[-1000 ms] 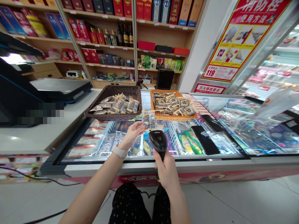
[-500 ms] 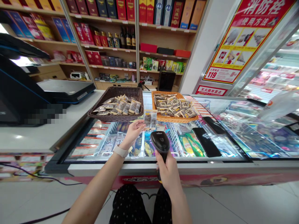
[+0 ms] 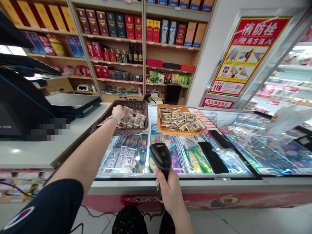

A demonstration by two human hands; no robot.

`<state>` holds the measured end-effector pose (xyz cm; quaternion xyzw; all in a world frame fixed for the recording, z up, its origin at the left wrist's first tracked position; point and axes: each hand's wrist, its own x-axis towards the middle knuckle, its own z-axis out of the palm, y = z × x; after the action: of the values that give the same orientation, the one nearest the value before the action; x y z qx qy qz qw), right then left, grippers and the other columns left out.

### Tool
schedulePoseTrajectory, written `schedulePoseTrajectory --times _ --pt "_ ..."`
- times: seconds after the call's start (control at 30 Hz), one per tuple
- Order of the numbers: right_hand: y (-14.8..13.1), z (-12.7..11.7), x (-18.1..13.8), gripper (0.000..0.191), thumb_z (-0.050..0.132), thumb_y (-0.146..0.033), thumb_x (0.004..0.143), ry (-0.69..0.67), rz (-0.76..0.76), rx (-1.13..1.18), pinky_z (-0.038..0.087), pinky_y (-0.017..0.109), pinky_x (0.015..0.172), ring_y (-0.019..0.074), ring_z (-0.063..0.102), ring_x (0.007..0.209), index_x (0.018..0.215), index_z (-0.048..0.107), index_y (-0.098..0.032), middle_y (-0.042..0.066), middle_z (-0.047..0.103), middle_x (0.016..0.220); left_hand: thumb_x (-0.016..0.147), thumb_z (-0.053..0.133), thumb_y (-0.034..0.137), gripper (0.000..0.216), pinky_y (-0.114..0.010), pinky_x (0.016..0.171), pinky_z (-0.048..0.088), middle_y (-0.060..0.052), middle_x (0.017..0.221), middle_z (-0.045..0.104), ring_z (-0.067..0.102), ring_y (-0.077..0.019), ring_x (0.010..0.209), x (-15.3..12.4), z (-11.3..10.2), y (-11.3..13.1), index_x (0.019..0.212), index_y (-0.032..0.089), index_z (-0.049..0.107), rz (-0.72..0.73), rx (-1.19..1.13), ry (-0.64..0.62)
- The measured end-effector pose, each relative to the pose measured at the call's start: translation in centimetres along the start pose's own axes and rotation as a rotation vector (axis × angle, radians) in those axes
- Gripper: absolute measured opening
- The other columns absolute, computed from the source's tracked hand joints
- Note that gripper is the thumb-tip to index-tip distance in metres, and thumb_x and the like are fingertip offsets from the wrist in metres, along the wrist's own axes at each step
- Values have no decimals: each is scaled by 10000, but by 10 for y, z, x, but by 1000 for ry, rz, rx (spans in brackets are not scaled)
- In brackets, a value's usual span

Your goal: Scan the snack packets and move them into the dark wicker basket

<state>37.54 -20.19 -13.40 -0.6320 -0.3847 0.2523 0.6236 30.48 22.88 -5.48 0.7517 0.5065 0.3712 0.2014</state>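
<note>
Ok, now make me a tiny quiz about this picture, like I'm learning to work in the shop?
1. Pick one. What is the right hand holding?
A) a spoon
B) a black scanner
C) a cup

2. True or false: the left hand is in the orange basket.

3. Count: how many black phones lie on top of the freezer?

Key:
1. B, the black scanner.
2. False. It is in the dark brown basket.
3. Two.
</note>
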Motion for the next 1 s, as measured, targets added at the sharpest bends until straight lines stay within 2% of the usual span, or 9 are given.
schedulePoseTrajectory --times 0.1,0.2,0.3,0.43,0.6,0.7,0.77,0.87,1.0 --pt "-1 1 0 436 545 -610 991 4 0 10 482 272 540 215 656 668 981 667 -192 52 693 763 688 805 402 405 -608 855 480 -198 669 632 660 -425 959 -5 8 -1 523 225 480 -36 75 9" --pt "-2 -1 2 439 527 -594 1001 -14 -9 15 464 268 532 236 676 748 1023 675 -181 68 707 802 728 812 347 312 -558 846 501 -195 709 658 674 -406 945 -16 3 10 588 195 578 -77 197 -4" --pt "-1 -6 5 434 523 -563 1009 -33 -6 11 462 270 542 246 675 801 1094 675 -166 79 715 844 834 733 298 182 -508 871 511 -215 893 722 673 -352 963 -29 -11 31 832 118 710 2 267 4" --pt "3 -15 8 444 521 -557 1013 -12 18 -3 501 285 593 258 675 853 1133 676 -158 95 719 898 943 609 300 290 -432 978 486 -160 1108 738 644 -266 1042 -52 -8 74 1124 95 707 217 257 43" --pt "10 -27 9 458 544 -578 992 124 5 18 517 282 569 239 661 748 1096 703 -161 65 692 795 941 615 322 232 -328 949 497 -88 1097 760 681 -240 1040 -91 65 135 1090 184 728 502 296 -165" --pt "10 -38 6 446 547 -591 984 170 13 2 514 276 546 212 638 646 1025 698 -174 45 681 751 934 589 266 329 -339 943 490 -124 1188 737 661 -279 1140 -106 119 161 1237 174 674 535 471 -333" --pt "9 -47 2 449 541 -596 985 178 13 -13 498 269 528 235 679 712 1032 691 -176 71 711 806 893 635 251 423 -369 990 466 -165 1291 694 603 -318 1247 -108 146 171 1303 147 629 517 532 -361" --pt "9 -61 -2 465 533 -599 992 185 11 -55 496 276 535 272 714 806 1058 701 -170 95 732 835 829 702 248 494 -473 1059 408 -215 1366 646 517 -390 1330 -101 168 176 1301 131 617 513 563 -360" --pt "14 -71 -1 479 564 -621 976 256 5 -51 510 292 514 266 705 716 1072 721 -179 93 738 815 818 723 271 388 -514 1070 351 -239 1167 722 561 -405 1247 -93 173 169 1175 127 675 582 589 -389"
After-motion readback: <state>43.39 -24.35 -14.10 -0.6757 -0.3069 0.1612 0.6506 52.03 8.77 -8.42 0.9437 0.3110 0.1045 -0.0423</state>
